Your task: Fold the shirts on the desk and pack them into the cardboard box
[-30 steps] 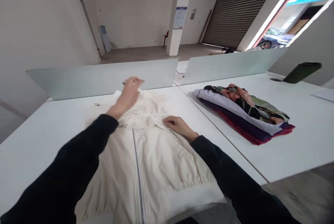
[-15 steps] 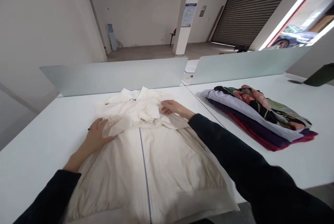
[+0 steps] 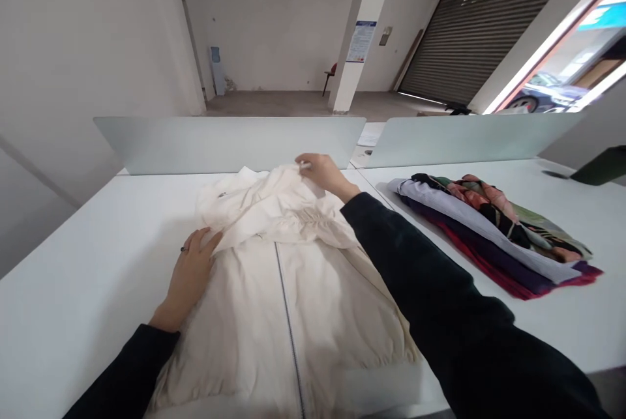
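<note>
A cream zip-front jacket (image 3: 249,308) lies spread on the white table, its zip running down the middle towards me. Its upper part is folded over in loose wrinkles, with a gathered band across it. My right hand (image 3: 325,174) pinches a bit of the cream cloth at the far edge, thumb and fingers closed. On the left side of the jacket, my left hand (image 3: 193,269) lies with fingers stretched out on the cloth near the fold. A ring shows on one of its fingers.
To the right, a stack of folded clothes (image 3: 469,223) lies on the white table (image 3: 63,282). Frosted glass dividers (image 3: 235,145) run along the table's back edge. A dark green object (image 3: 601,166) stands at the far right.
My right hand has moved away from me and pulled the cloth at the far edge, covering the small metal ring near the collar. My left hand has shifted slightly nearer me.
</note>
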`<control>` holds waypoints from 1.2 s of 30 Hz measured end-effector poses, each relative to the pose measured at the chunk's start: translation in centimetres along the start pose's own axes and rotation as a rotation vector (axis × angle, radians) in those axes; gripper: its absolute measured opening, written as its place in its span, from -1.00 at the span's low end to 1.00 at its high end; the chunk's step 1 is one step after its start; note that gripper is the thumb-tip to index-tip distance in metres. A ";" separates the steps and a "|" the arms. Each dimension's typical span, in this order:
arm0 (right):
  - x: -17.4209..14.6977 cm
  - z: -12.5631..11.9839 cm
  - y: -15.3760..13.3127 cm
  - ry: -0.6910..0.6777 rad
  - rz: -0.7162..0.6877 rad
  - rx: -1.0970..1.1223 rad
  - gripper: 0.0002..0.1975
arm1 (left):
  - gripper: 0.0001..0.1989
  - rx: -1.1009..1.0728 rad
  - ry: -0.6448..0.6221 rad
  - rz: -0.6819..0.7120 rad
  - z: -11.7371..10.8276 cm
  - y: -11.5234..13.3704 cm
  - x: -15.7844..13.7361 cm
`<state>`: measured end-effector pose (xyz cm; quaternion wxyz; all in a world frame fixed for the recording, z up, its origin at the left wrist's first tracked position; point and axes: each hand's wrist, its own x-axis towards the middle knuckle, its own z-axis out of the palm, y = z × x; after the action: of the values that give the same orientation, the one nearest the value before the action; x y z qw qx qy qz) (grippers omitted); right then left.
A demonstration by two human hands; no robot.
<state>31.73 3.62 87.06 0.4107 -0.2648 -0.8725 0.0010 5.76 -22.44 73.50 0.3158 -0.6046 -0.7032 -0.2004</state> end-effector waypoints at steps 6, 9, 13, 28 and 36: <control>-3.0 2.4 3.3 -0.375 0.241 -0.103 -0.76 | -0.38 0.002 -0.012 0.055 0.3 0.4 -0.3; -1.8 3.1 2.7 -0.325 0.233 -0.141 -0.64 | -0.34 -0.031 -0.016 0.056 0.4 0.5 -0.3; 2.7 5.3 -1.4 -0.307 0.114 -0.107 -0.64 | -0.38 -0.073 -0.105 0.045 0.5 0.4 -0.3; 11.0 19.4 -14.8 -0.318 -0.035 0.139 -0.61 | -0.42 -0.124 -0.035 0.144 1.6 -0.1 -1.0; 8.3 16.5 -10.8 -0.274 -0.013 0.074 -0.59 | -0.45 -0.148 -0.060 0.105 1.5 -0.4 -1.1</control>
<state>10.62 1.72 84.45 0.2972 -0.2412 -0.9215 0.0666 5.12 -22.34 71.70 0.2591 -0.6680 -0.6630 -0.2167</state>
